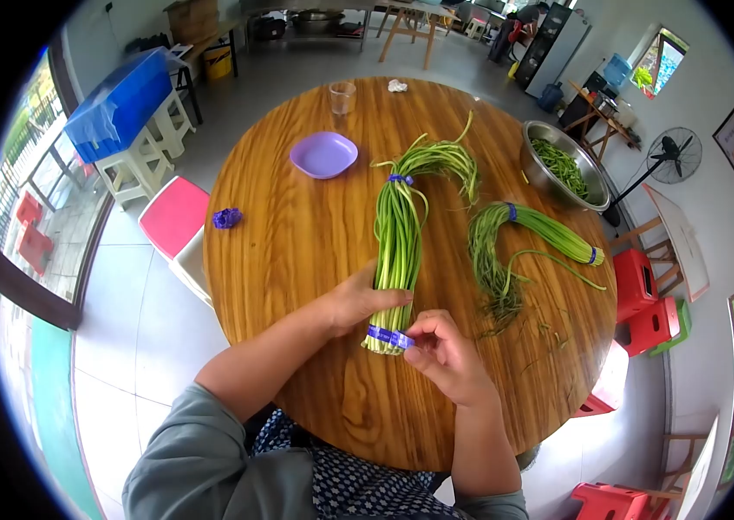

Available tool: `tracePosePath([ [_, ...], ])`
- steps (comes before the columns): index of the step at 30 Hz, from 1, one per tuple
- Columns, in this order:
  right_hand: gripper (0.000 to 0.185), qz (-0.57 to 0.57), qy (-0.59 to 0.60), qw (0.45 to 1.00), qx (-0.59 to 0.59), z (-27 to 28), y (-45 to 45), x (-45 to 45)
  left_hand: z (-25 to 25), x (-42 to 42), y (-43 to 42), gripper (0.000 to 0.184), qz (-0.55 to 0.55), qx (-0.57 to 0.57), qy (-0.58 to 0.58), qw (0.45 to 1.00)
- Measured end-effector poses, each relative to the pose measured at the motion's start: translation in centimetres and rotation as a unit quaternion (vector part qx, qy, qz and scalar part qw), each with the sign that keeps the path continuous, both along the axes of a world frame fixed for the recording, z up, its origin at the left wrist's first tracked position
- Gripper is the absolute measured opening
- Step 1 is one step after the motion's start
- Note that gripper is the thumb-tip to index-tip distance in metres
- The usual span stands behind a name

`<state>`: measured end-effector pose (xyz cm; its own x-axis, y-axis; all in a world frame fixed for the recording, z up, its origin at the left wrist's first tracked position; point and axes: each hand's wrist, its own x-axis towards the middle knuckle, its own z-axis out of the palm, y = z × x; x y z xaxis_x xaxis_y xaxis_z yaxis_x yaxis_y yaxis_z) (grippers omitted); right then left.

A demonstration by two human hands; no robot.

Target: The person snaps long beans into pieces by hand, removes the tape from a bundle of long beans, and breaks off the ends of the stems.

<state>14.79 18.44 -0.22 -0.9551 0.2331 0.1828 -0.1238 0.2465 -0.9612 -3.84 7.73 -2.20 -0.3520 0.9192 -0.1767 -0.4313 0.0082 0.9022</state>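
A bundle of long green garlic scapes (397,234) lies on the round wooden table in front of me, its curled tips pointing away. Purple tape binds it near the top, and a second purple tape band (381,334) circles the pale cut ends. My left hand (360,301) is wrapped round the lower stalks, thumb across the top. At the right side of the lower band, my right hand (446,354) pinches the tape's end between thumb and fingers. Another taped bundle of scapes (553,232) rests to the right, its thin tips drooping toward me.
On the wooden table (297,251) are a purple plate (323,156), a clear cup (342,98), crumpled purple tape (227,217) and a white scrap (397,86). A steel bowl (596,198) of cut green pieces stands at the right edge. Loose trimmings lie near the right bundle.
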Motion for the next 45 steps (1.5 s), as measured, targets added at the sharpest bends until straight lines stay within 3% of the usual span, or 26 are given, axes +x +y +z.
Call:
tracePosePath([
  [4,0.012,0.018,0.0,0.999,-0.044,-0.7,0.2,0.3,0.4,-0.1,-0.2,0.066,0.014,-0.031,0.041,0.999],
  [6,0.011,0.026,-0.04,0.981,-0.19,0.5,-0.2,0.4,-1.3,-0.6,0.2,0.068,0.002,0.002,0.039,0.999],
  [7,0.011,0.024,-0.041,0.981,-0.19,0.5,-0.2,0.4,-0.9,-0.6,0.0,0.068,0.001,0.002,0.037,0.999],
  [9,0.01,0.011,-0.077,0.973,-0.217,0.6,-0.2,0.4,0.4,-0.6,-0.5,0.066,-0.022,-0.071,0.176,0.982],
  [10,0.01,0.011,-0.077,0.973,-0.217,0.4,-0.2,0.3,1.0,-0.7,-0.6,0.066,-0.022,-0.071,0.176,0.982],
  [12,0.005,-0.012,-0.079,0.966,-0.247,-0.4,-0.3,0.1,2.2,-1.0,-0.9,0.071,-0.043,-0.212,0.344,0.914],
  [13,0.005,-0.014,-0.076,0.966,-0.248,-0.6,-0.3,-0.1,2.8,-0.9,-1.0,0.071,-0.045,-0.213,0.346,0.913],
  [15,0.004,0.01,-0.067,0.961,-0.269,-1.1,-0.3,-0.4,3.7,-0.4,-1.0,0.062,0.014,-0.308,0.462,0.831],
  [16,0.004,0.01,-0.065,0.961,-0.27,-1.3,-0.2,-0.3,3.3,-0.3,-1.1,0.062,0.013,-0.308,0.464,0.83],
  [18,0.003,0.007,-0.085,0.951,-0.297,-1.9,-0.1,-0.5,2.1,0.0,-1.9,0.042,0.223,-0.178,0.588,0.757],
  [19,0.003,0.008,-0.084,0.95,-0.299,-2.2,0.1,-0.5,2.4,-0.1,-2.4,0.042,0.222,-0.181,0.589,0.755],
  [21,0.003,0.018,-0.087,0.938,-0.336,-2.7,0.3,-0.5,4.1,0.1,-3.9,0.023,0.199,0.004,0.594,0.78],
  [22,0.003,0.017,-0.087,0.936,-0.34,-2.8,0.3,-0.6,4.5,0.5,-4.6,0.018,0.159,0.063,0.62,0.765],
  [26,0.003,0.016,-0.076,0.943,-0.324,-2.2,0.1,-0.7,3.7,4.0,-6.3,0.019,0.06,0.07,0.624,0.776],
  [37,0.003,0.029,-0.085,0.958,-0.271,-1.6,0.6,-0.3,1.8,6.1,-5.4,0.017,0.113,-0.001,0.662,0.741],
  [45,0.001,0.026,-0.092,0.963,-0.251,-1.6,0.8,-0.3,2.1,6.1,-5.3,0.013,0.103,0.003,0.653,0.751],
])
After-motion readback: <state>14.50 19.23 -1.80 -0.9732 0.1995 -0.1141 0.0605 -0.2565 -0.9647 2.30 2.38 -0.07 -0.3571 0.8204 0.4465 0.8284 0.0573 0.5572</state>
